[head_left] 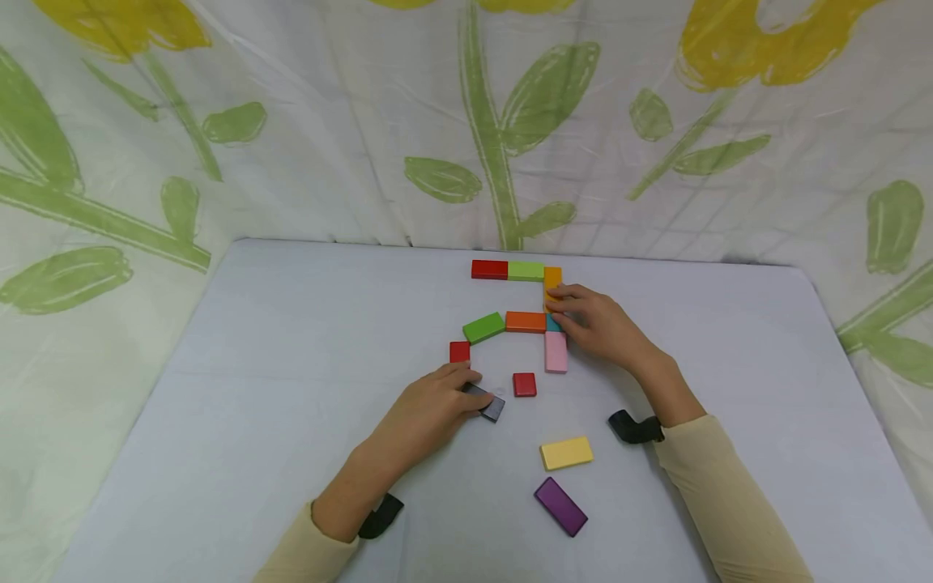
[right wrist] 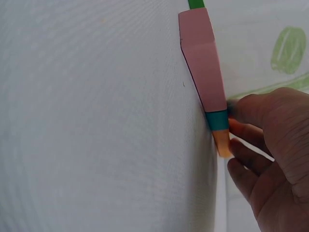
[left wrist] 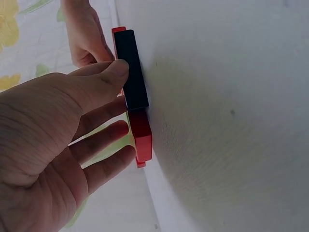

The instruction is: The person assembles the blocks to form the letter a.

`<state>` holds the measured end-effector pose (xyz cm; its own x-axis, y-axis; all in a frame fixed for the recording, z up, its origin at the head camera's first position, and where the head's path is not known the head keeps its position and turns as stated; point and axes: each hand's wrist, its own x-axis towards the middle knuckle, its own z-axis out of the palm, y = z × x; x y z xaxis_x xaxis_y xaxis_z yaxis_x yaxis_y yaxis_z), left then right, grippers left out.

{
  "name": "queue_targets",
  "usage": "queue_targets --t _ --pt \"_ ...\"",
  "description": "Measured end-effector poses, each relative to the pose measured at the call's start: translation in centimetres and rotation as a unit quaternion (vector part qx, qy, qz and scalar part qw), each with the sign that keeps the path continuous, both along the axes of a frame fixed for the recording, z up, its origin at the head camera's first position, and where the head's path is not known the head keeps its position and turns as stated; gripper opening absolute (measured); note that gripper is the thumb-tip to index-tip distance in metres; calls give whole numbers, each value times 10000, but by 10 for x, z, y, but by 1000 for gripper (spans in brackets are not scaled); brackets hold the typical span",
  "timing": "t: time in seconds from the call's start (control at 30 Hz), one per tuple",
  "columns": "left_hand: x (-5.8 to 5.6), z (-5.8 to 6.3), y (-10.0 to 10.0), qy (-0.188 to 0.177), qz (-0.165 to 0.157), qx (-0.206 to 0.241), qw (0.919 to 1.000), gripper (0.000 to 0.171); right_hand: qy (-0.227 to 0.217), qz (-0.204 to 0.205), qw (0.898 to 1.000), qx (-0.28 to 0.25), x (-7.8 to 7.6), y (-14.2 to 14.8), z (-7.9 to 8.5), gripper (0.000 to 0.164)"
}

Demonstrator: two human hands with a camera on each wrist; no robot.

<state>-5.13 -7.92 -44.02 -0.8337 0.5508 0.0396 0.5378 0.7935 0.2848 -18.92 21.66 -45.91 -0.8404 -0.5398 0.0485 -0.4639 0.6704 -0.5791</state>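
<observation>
In the head view my left hand point(head_left: 430, 409) pinches a dark grey block point(head_left: 494, 409), thumb on its near side. The same dark block point(left wrist: 131, 72) meets the end of a red block point(left wrist: 141, 135) in the left wrist view. My right hand point(head_left: 601, 328) touches the yellow-orange block point(head_left: 553, 275) and the small teal block point(head_left: 554, 323) from the right, fingers loosely bent. Below the teal block lies a pink block point(head_left: 556, 353); left of it sits an orange block point(head_left: 526, 322), then a green block point(head_left: 484, 328) and a red block point(head_left: 460, 352).
A dark red block point(head_left: 489, 270) and a light green block point(head_left: 526, 271) form the row's far end. A small red block point(head_left: 524, 385), a pale yellow block point(head_left: 566, 453) and a purple block point(head_left: 560, 507) lie apart on the white table point(head_left: 255, 340). A flowered cloth point(head_left: 328, 146) hangs behind.
</observation>
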Motion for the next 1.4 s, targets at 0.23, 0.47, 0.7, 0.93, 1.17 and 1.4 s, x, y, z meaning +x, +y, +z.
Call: queue_targets --t 0.23,0.47,0.7,0.93,1.17,1.4 --pt "6 2 -1 456 -290 29 9985 32 116 50 9999 -25 -1 -2 -1 34" --pt "11 4 3 538 -480 -88 9974 32 201 29 9998 25 -1 -3 -1 34" --pt "11 2 6 570 -473 -277 9969 31 93 -21 9999 51 0 -2 0 34" --pt "11 0 8 700 -492 -430 9954 32 69 -37 10000 30 1 -2 -1 34" --pt "10 1 9 635 -501 -378 9960 32 207 -54 9997 87 3 -3 0 33" --pt "10 -2 10 504 -448 -342 9971 33 307 -21 9994 149 5 -5 1 32"
